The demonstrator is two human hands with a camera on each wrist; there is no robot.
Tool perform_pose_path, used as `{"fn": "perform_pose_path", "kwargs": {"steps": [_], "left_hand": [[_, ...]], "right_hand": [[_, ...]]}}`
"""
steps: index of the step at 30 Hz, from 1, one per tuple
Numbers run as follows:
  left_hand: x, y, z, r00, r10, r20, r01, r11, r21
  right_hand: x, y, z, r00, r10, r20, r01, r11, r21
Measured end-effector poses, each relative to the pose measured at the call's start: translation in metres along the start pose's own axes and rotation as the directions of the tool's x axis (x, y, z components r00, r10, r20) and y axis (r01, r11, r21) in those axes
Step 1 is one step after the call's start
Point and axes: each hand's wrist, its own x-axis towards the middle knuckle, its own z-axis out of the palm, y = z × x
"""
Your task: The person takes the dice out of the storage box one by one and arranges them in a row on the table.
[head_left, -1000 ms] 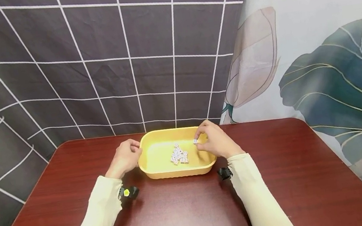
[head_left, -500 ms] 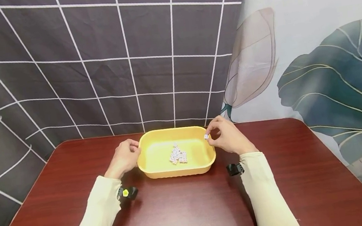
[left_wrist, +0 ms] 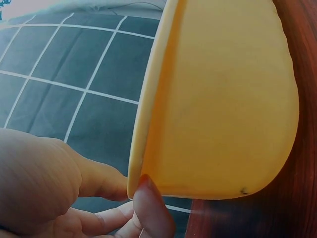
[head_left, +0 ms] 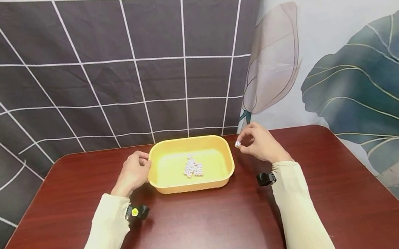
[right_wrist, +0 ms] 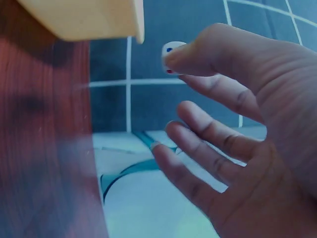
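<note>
A yellow rectangular tub (head_left: 196,186) with rounded corners stands at the back of the table, holding a small heap of white dice (head_left: 192,168). At its left end my left hand (head_left: 132,172) pinches the rim between thumb and fingers; the left wrist view shows the thumb (left_wrist: 152,208) against the tub's outer wall (left_wrist: 223,109). My right hand (head_left: 261,144) is just past the tub's right end, above the table. Between its thumb and index finger it pinches one white die (head_left: 237,144), whose blue and red pips show in the right wrist view. The other right fingers are spread.
The dark red wooden table (head_left: 197,228) extends in front of the tub and to both sides. Right behind it hangs a dark grey cloth (head_left: 164,79) with white grid lines. A pale cloth with leaf prints (head_left: 346,73) hangs at the right.
My right hand has carried the pinched die from over the tub's inside rightward beyond its right rim. The left hand keeps its grip on the rim. The head view has shifted slightly.
</note>
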Motion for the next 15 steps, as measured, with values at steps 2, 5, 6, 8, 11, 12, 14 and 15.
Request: {"fn": "perform_pose_path", "kwargs": {"steps": [2,5,6,8,11,12,14,15], "left_hand": [[-0.001,0.0,-0.001,1.0,-0.007,-0.004,0.007,1.0,0.003],[-0.001,-0.001,-0.002,1.0,-0.009,-0.004,0.009,1.0,0.001],[-0.001,-0.001,-0.002,1.0,-0.008,-0.002,0.008,1.0,0.0],[-0.001,-0.001,-0.001,1.0,-0.002,-0.002,0.002,1.0,-0.003],[0.0,-0.001,0.0,1.0,0.006,-0.003,-0.006,1.0,-0.011],[0.0,-0.001,0.0,1.0,0.007,-0.002,-0.007,1.0,-0.013],[0.0,-0.001,-0.001,1.0,0.01,0.001,-0.01,1.0,-0.016],[0.0,-0.001,-0.001,1.0,0.011,0.003,-0.011,1.0,-0.018]], "right_hand": [[0.001,0.002,0.001,1.0,0.012,0.014,-0.012,1.0,-0.012],[0.001,0.006,0.002,0.999,0.021,0.03,-0.02,1.0,-0.022],[0.001,0.007,0.003,0.999,0.022,0.032,-0.021,0.999,-0.028],[0.001,0.01,0.003,0.999,0.026,0.032,-0.024,0.999,-0.047],[0.001,0.015,0.005,0.998,0.036,0.042,-0.033,0.997,-0.065],[0.001,0.017,0.006,0.998,0.04,0.046,-0.037,0.997,-0.069],[0.001,0.021,0.008,0.997,0.045,0.056,-0.04,0.996,-0.076],[0.001,0.024,0.009,0.997,0.043,0.061,-0.038,0.996,-0.077]]}}
